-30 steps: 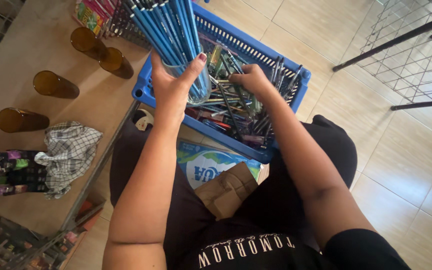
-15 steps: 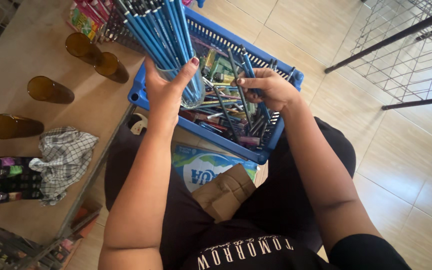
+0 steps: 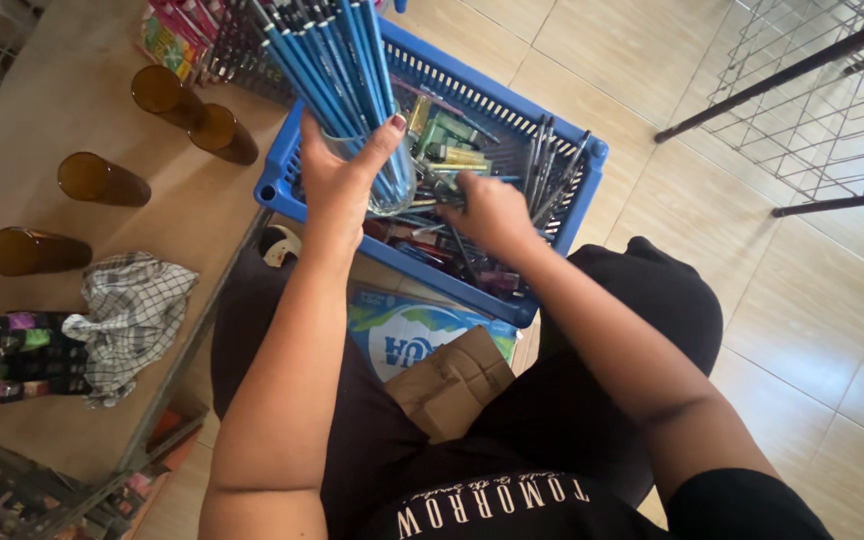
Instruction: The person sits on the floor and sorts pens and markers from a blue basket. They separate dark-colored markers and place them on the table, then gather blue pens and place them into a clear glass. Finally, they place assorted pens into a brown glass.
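A clear glass tumbler (image 3: pixel 390 180) packed with blue pencils (image 3: pixel 337 60) is gripped by the left hand (image 3: pixel 337 180), kept upright over the blue plastic basket (image 3: pixel 572 215) so nothing spills. The right hand (image 3: pixel 487 210) is lowered into the basket, fingers curled among loose pens (image 3: pixel 552 170); what it grips cannot be told.
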